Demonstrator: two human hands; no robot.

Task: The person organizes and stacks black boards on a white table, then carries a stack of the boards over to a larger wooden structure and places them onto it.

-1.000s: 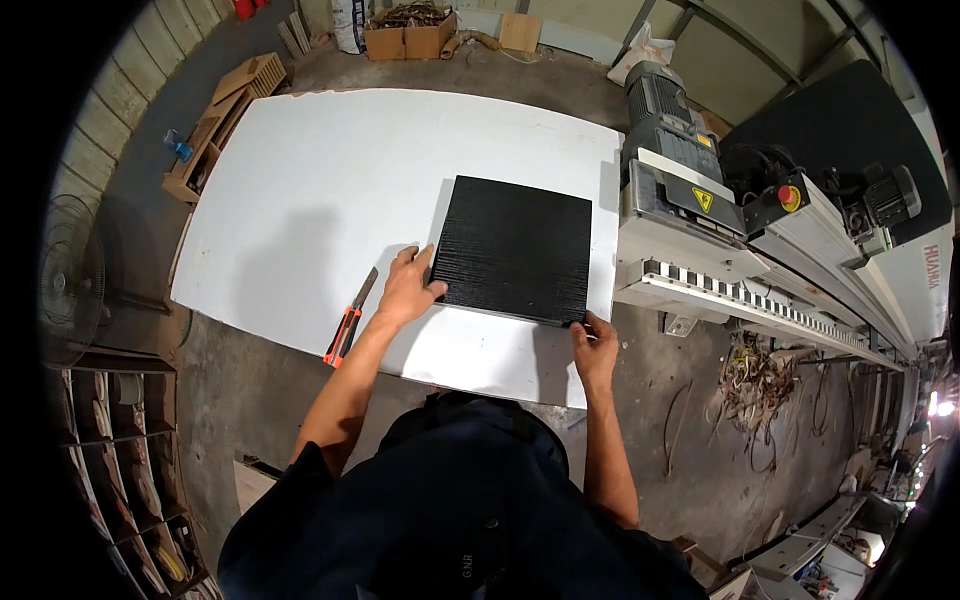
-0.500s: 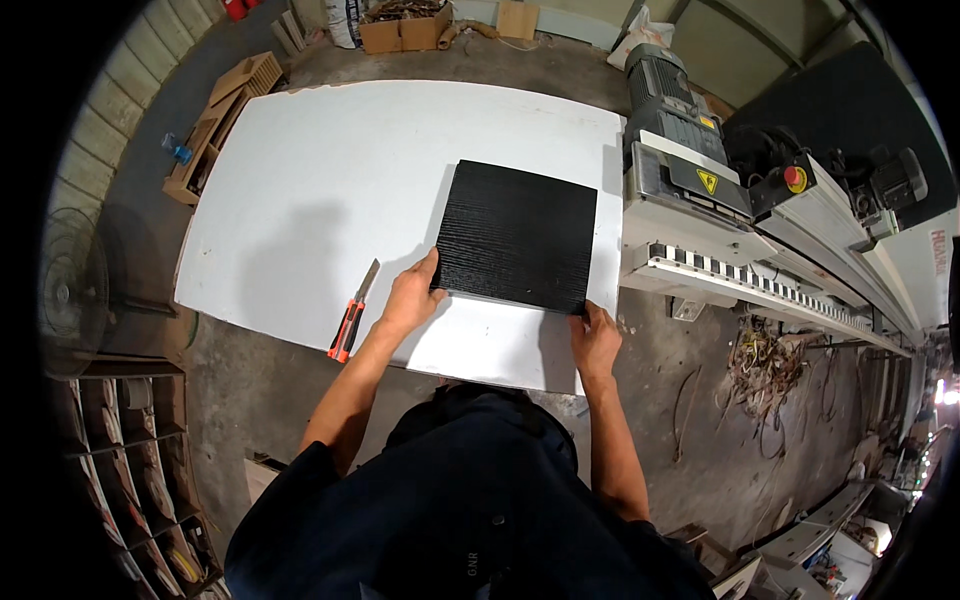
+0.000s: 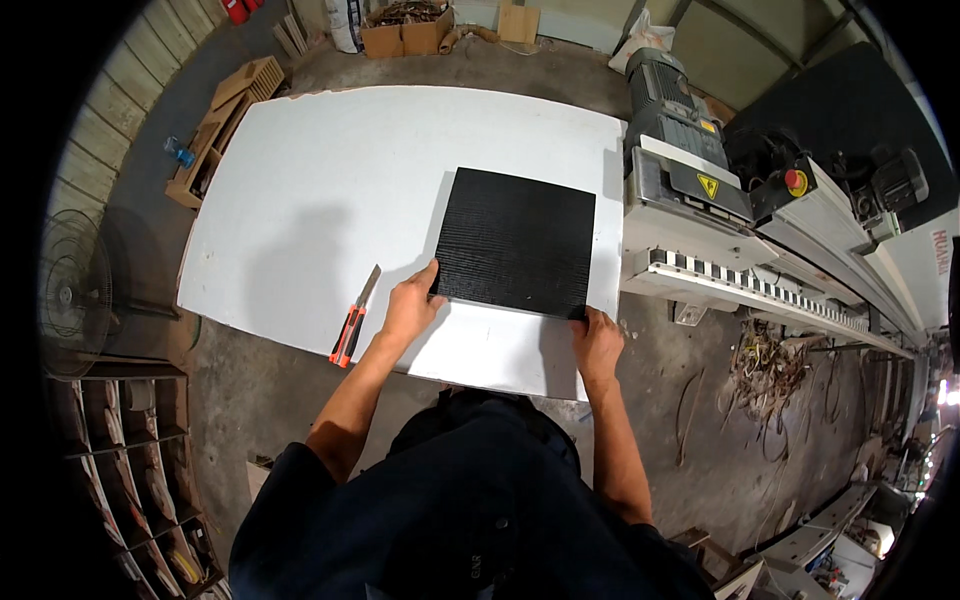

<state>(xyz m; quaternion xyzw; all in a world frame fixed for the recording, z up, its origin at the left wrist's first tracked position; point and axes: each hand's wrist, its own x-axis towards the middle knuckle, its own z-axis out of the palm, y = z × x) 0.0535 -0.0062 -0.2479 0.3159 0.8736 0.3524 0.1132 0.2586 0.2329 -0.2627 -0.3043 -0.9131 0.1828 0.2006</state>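
Note:
A black board point(image 3: 516, 243) with a wood-grain surface lies on the white tabletop point(image 3: 330, 160), or just above it; I cannot tell which. My left hand point(image 3: 409, 304) grips its near left corner, fingers closed at the edge. At the near right corner, my right hand point(image 3: 598, 342) pinches the board the same way. The undersides of both grips are hidden. Left of my left hand lies a utility knife point(image 3: 350, 332) with a red and black handle, its blade out and pointing away from me.
To the right stands a machine with a grey motor point(image 3: 662, 85), a red stop button point(image 3: 795, 182) and a long rail point(image 3: 750, 287). A fan point(image 3: 72, 290) and a shelf rack point(image 3: 140, 460) are on the left. Tangled strips point(image 3: 768, 362) lie on the floor.
The whole view has shifted slightly, with table, board and hands a little lower in it. Both hands keep their hold on the board's near corners.

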